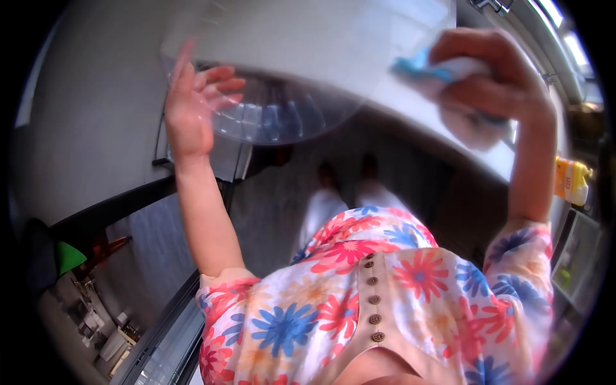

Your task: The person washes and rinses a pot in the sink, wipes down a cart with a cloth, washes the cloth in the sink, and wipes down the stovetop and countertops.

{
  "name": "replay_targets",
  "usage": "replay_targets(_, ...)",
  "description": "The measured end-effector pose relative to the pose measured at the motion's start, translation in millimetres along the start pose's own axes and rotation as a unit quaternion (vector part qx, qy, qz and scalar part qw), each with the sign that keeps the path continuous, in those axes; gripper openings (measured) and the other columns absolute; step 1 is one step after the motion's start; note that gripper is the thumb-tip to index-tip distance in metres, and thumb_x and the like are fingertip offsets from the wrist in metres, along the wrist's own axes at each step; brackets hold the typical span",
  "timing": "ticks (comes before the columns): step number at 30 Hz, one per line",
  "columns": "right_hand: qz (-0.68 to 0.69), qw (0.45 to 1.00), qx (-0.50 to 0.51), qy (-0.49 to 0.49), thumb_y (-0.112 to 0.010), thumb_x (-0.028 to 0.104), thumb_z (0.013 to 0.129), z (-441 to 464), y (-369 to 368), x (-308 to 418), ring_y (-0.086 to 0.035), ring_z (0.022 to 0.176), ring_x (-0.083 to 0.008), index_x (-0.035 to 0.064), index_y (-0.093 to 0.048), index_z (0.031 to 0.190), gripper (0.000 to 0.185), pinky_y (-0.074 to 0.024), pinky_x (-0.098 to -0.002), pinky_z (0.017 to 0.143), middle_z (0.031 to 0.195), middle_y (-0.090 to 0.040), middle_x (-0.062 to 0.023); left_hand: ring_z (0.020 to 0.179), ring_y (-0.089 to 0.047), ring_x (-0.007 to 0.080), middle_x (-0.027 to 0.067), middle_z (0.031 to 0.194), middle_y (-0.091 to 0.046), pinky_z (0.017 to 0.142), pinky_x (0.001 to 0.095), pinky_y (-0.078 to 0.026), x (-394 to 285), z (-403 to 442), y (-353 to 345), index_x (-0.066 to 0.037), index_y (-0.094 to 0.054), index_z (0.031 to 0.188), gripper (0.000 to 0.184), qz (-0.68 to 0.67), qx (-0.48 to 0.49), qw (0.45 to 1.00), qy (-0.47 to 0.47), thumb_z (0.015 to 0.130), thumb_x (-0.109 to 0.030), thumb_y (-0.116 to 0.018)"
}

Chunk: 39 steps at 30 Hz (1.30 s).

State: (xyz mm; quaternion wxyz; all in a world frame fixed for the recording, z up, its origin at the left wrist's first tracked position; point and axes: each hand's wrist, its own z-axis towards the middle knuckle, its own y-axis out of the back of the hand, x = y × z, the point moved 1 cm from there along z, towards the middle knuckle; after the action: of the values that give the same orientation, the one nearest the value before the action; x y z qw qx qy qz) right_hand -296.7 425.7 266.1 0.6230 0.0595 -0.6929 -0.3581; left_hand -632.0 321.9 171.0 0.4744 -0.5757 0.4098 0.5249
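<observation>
A large, clear, ribbed plastic dome (282,115) is held up at the counter's edge; whether it is a bowl or a cover I cannot tell. My left hand (196,106) supports it at its left side, one finger pointing up and the others bent toward the plastic, some seen through it. Over on the right, my right hand (497,80) is closed around a crumpled blue-and-white cloth (423,69). Motion blurs this hand and the cloth, and part of the cloth is hidden inside the fingers. The cloth is apart from the dome.
A pale counter (321,38) runs in front of me, with a tap (493,5) at the upper right. To the right is a yellow packet (571,179). A dark-edged glass panel (170,350) stands at lower left, and a green item (69,255) sits at far left.
</observation>
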Motion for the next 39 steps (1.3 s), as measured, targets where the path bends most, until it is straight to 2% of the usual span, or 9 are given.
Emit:
replay_targets(5,0.315,0.92,-0.212,-0.093,-0.065,0.014,0.072,-64.7,-5.9,-54.4,-0.063,0.082,-0.0149,0.0012,-0.059,0.105,0.036,-0.0516,-0.0284,0.078,0.093,-0.062,-0.0098,0.086,-0.062,0.0353,0.0228,0.097,-0.058,0.069,0.0407,-0.051,-1.9,-7.8,1.1,-0.01,-0.022,0.14,0.059,-0.133,0.007,0.991,0.017,0.091,-0.037,-0.04)
replay_targets(10,0.523,0.685,-0.439,-0.252,-0.065,0.015,0.077,-51.3,-86.4,-84.7,-0.062,0.077,-0.0154,0.0032,-0.057,0.098,0.025,-0.0513,-0.0285,0.069,0.085,-0.061,-0.0078,0.086,-0.061,0.0366,0.024,0.1,-0.058,0.07,0.0429,-0.051,-3.0,-6.9,-27.3,-0.009,-0.021,0.139,0.06,-0.205,0.051,0.976,0.052,0.09,-0.038,-0.039)
replay_targets(14,0.737,0.592,-0.279,-0.169,-0.064,0.026,0.079,-24.1,-126.3,-79.3,-0.063,0.083,-0.0239,-0.0008,-0.052,0.111,0.043,-0.0534,-0.037,0.074,0.096,-0.061,-0.0158,0.087,-0.061,0.0378,0.0259,0.1,-0.058,0.072,0.0447,-0.051,8.4,-3.8,-55.2,-0.008,-0.02,0.139,0.061,-0.233,0.092,0.967,0.046,0.088,-0.037,-0.039)
replay_targets(22,0.714,0.666,-0.142,-0.163,-0.059,0.015,0.082,10.3,-160.9,-78.1,-0.064,0.075,-0.0205,-0.0001,-0.052,0.11,0.032,-0.0552,-0.0341,0.065,0.092,-0.061,-0.0132,0.09,-0.06,0.038,0.0283,0.101,-0.056,0.078,0.0426,-0.05,20.5,-3.1,-93.9,-0.007,-0.016,0.139,0.063,-0.276,0.164,0.947,0.032,0.086,-0.031,-0.04)
replay_targets(23,0.755,0.603,-0.156,-0.207,-0.059,0.014,0.082,9.5,-170.0,-74.2,-0.063,0.076,-0.0173,0.0,-0.053,0.109,0.03,-0.0539,-0.0304,0.068,0.093,-0.062,-0.0099,0.09,-0.061,0.0379,0.0282,0.101,-0.057,0.078,0.0427,-0.05,20.4,-3.2,-96.7,-0.007,-0.016,0.14,0.063,-0.272,0.153,0.95,0.031,0.086,-0.03,-0.04)
replay_targets(26,0.695,0.692,-0.14,-0.136,-0.057,0.016,0.085,15.6,-186.7,-69.6,-0.061,0.084,-0.0128,-0.0007,-0.054,0.108,0.029,-0.0496,-0.0249,0.074,0.096,-0.062,-0.0072,0.091,-0.06,0.0378,0.028,0.101,-0.057,0.081,0.0442,-0.049,29.9,-2.6,-102.0,-0.009,-0.018,0.139,0.062,-0.264,0.141,0.954,0.029,0.084,-0.024,-0.04)
replay_targets(29,0.744,0.619,-0.188,-0.168,-0.056,0.025,0.086,14.6,-171.7,-56.2,-0.062,0.085,-0.0191,-0.0004,-0.051,0.112,0.037,-0.0512,-0.0317,0.076,0.098,-0.061,-0.0109,0.091,-0.06,0.0404,0.0284,0.104,-0.056,0.082,0.0472,-0.048,33.9,-0.8,-94.3,-0.011,-0.021,0.139,0.06,-0.38,0.124,0.915,0.056,0.082,-0.019,-0.039)
replay_targets(34,0.817,0.478,-0.245,-0.21,-0.061,0.029,0.082,-4.0,-154.9,-91.1,-0.061,0.09,-0.0265,0.0002,-0.052,0.112,0.043,-0.0511,-0.0399,0.08,0.1,-0.061,-0.0147,0.094,-0.058,0.0438,0.0294,0.111,-0.052,0.08,0.0493,-0.05,48.7,2.2,-66.6,-0.012,-0.025,0.138,0.06,-0.276,0.063,0.952,0.118,0.08,-0.006,-0.039)
replay_targets(39,0.807,0.496,-0.304,-0.103,-0.057,0.024,0.084,-11.5,-110.7,-90.8,-0.062,0.086,-0.0269,0.0031,-0.055,0.107,0.032,-0.0518,-0.0431,0.077,0.094,-0.063,-0.0131,0.097,-0.057,0.0429,0.0296,0.111,-0.052,0.077,0.0471,-0.052,73.0,-7.1,-45.1,-0.011,-0.023,0.138,0.062,-0.264,0.041,0.943,0.201,0.079,0.0,-0.037)
